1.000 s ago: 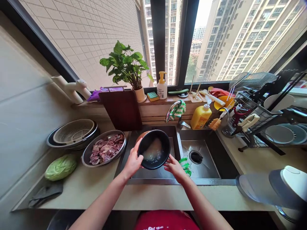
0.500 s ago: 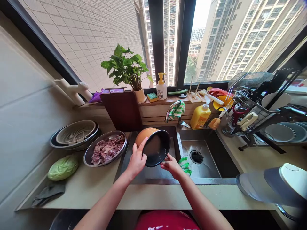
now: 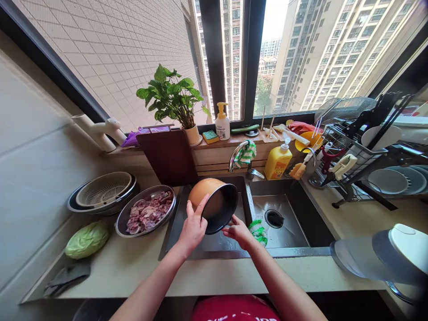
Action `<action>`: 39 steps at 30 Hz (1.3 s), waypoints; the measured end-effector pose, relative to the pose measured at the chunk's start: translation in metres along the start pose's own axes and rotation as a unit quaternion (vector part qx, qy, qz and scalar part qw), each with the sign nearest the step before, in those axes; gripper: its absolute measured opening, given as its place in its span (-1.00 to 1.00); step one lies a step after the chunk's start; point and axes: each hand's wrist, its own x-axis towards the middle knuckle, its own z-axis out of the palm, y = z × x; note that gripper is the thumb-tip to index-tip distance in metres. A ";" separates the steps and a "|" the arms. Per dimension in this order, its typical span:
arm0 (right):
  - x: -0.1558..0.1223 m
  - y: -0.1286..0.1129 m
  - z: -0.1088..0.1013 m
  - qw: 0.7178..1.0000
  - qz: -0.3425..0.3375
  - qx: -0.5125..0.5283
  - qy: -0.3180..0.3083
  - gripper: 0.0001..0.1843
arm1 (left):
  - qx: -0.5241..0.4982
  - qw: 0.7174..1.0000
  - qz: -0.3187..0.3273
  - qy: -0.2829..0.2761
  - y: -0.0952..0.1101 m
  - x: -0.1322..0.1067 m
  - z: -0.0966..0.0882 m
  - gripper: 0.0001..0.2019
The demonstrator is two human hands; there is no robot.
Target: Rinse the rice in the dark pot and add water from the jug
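Over the left basin of the sink (image 3: 214, 245), I hold a rice cooker inner pot (image 3: 214, 200), copper-orange outside and black inside. It is tilted, with its mouth facing right and toward me. My left hand (image 3: 194, 225) grips the left side near the rim, thumb and forefinger showing. At the lower right edge, the fingers of my right hand (image 3: 239, 232) curl round the rim, partly hidden by it. Some cloudy tan matter, perhaps liquid, seems to show inside the pot. A green and white cloth (image 3: 258, 232) lies by the divider, just right of my right hand.
A bowl of raw meat (image 3: 149, 211), a cabbage (image 3: 87, 240) and stacked colanders (image 3: 104, 191) are at left. The faucet (image 3: 234, 158) rises behind the sink, beside a yellow soap bottle (image 3: 277, 162). A dish rack (image 3: 361, 156) and a translucent pitcher (image 3: 364, 254) stand at right.
The pot has turned slightly, its mouth facing a little more to the right. Both hands keep their hold on it. The camera view has shifted a little.
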 end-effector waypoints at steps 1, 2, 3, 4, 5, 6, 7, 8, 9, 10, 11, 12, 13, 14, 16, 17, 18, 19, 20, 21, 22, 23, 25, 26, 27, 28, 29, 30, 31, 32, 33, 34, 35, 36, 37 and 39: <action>0.000 0.000 0.000 1.000 0.000 0.001 -0.001 -0.27 | 0.003 1.000 -0.001 -0.001 0.001 0.000 0.000 -0.35; 0.000 0.000 0.000 1.000 0.000 0.000 -0.001 -0.27 | 0.008 1.000 -0.002 -0.003 0.001 0.000 0.000 -0.35; 0.000 -0.001 0.001 1.000 0.001 -0.001 0.000 -0.27 | 0.013 1.000 -0.004 -0.004 0.002 0.000 0.001 -0.36; 0.001 -0.001 0.001 1.000 0.002 -0.003 0.002 -0.27 | 0.018 1.000 -0.006 -0.006 0.002 -0.001 0.001 -0.36; 0.001 -0.001 0.001 1.000 0.004 -0.004 0.005 -0.27 | 0.024 1.000 -0.008 -0.006 0.003 -0.001 0.001 -0.36; 0.002 -0.001 0.001 1.000 0.007 -0.005 0.008 -0.27 | 0.028 1.000 -0.008 -0.007 0.003 -0.001 0.001 -0.36; 0.002 -0.001 0.001 1.000 0.009 -0.004 0.010 -0.27 | 0.031 0.999 -0.006 -0.008 0.004 -0.001 0.001 -0.36; 0.002 -0.002 0.000 1.000 0.010 -0.003 0.012 -0.28 | 0.034 0.999 -0.004 -0.007 0.004 -0.002 0.001 -0.36; 0.003 -0.002 0.000 1.000 0.010 -0.001 0.010 -0.28 | 0.036 0.999 -0.001 -0.008 0.005 -0.002 0.001 -0.37; 0.003 -0.002 0.000 1.000 0.008 0.002 0.008 -0.28 | 0.038 0.999 0.002 -0.007 0.005 -0.003 0.001 -0.37; 0.003 -0.002 -0.001 1.000 0.007 0.005 0.006 -0.28 | 0.040 0.999 0.004 -0.007 0.005 -0.003 0.001 -0.38; 0.004 -0.002 -0.001 1.000 0.005 0.007 0.004 -0.28 | 0.041 0.999 0.005 -0.006 0.006 -0.003 0.001 -0.38; 0.004 -0.002 -0.001 1.000 0.004 0.009 0.003 -0.28 | 0.042 0.999 0.006 -0.004 0.006 -0.003 0.001 -0.38; 0.004 -0.002 -0.002 1.000 0.003 0.011 0.002 -0.27 | 0.042 0.999 0.009 -0.004 0.006 -0.003 0.001 -0.38; 0.005 -0.002 -0.003 1.000 0.000 0.014 0.001 -0.26 | 0.043 0.999 0.014 -0.002 0.007 -0.004 0.001 -0.39; 0.006 -0.002 -0.003 1.000 -0.001 0.015 0.001 -0.25 | 0.045 0.999 0.016 -0.001 0.007 -0.004 0.002 -0.39; 0.006 -0.002 -0.003 1.000 -0.002 0.015 0.000 -0.24 | 0.048 0.999 0.018 0.000 0.007 -0.004 0.002 -0.39; 0.007 -0.002 -0.003 1.000 -0.003 0.015 0.000 -0.24 | 0.052 0.998 0.020 0.001 0.008 -0.004 0.002 -0.39; 0.007 -0.002 -0.004 1.000 -0.003 0.015 0.000 -0.23 | 0.057 0.998 0.021 0.002 0.008 -0.004 0.002 -0.39; 0.008 -0.002 -0.004 1.000 -0.002 0.014 0.001 -0.22 | 0.062 0.998 0.022 0.002 0.009 -0.004 0.003 -0.39; 0.009 -0.002 -0.004 1.000 -0.001 0.014 0.003 -0.21 | 0.066 0.998 0.023 0.001 0.010 -0.004 0.003 -0.39; 0.009 -0.002 -0.004 1.000 0.000 0.015 0.005 -0.20 | 0.068 0.997 0.024 0.000 0.011 -0.003 0.003 -0.39; 0.010 -0.002 -0.004 1.000 0.002 0.018 0.009 -0.18 | 0.072 0.997 0.025 -0.002 0.013 -0.003 0.003 -0.39; 0.011 -0.002 -0.004 1.000 0.003 0.019 0.010 -0.18 | 0.073 0.997 0.025 -0.003 0.014 -0.003 0.003 -0.39; 0.011 -0.002 -0.004 1.000 0.002 0.019 0.010 -0.18 | 0.075 0.997 0.025 -0.004 0.014 -0.004 0.003 -0.39; 0.011 -0.002 -0.004 1.000 0.001 0.018 0.008 -0.19 | 0.077 0.997 0.026 -0.006 0.015 -0.004 0.004 -0.39; 0.011 -0.002 -0.004 1.000 0.000 0.017 0.005 -0.20 | 0.080 0.996 0.026 -0.007 0.015 -0.005 0.004 -0.39; 0.010 -0.003 -0.004 1.000 -0.001 0.016 0.003 -0.21 | 0.082 0.996 0.026 -0.008 0.014 -0.005 0.004 -0.38; 0.010 -0.003 -0.004 1.000 -0.002 0.016 0.002 -0.21 | 0.085 0.996 0.026 -0.008 0.014 -0.005 0.005 -0.38; 0.010 -0.003 -0.004 1.000 -0.001 0.017 0.003 -0.21 | 0.087 0.996 0.025 -0.008 0.013 -0.006 0.006 -0.39; 0.010 -0.003 -0.005 1.000 0.000 0.017 0.005 -0.20 | 0.089 0.996 0.025 -0.007 0.013 -0.006 0.006 -0.39; 0.010 -0.003 -0.005 1.000 0.000 0.016 0.007 -0.20 | 0.090 0.996 0.024 -0.006 0.013 -0.006 0.006 -0.39; 0.010 -0.003 -0.005 1.000 0.000 0.015 0.008 -0.19 | 0.089 0.996 0.024 -0.005 0.013 -0.007 0.007 -0.39; 0.010 -0.003 -0.005 1.000 -0.001 0.014 0.009 -0.19 | 0.087 0.996 0.024 -0.004 0.013 -0.007 0.007 -0.40; 0.010 -0.003 -0.006 1.000 -0.001 0.014 0.010 -0.19 | 0.086 0.996 0.025 -0.003 0.013 -0.007 0.008 -0.40; 0.010 -0.003 -0.006 1.000 -0.002 0.018 0.011 -0.18 | 0.088 0.996 0.025 -0.005 0.013 -0.007 0.008 -0.40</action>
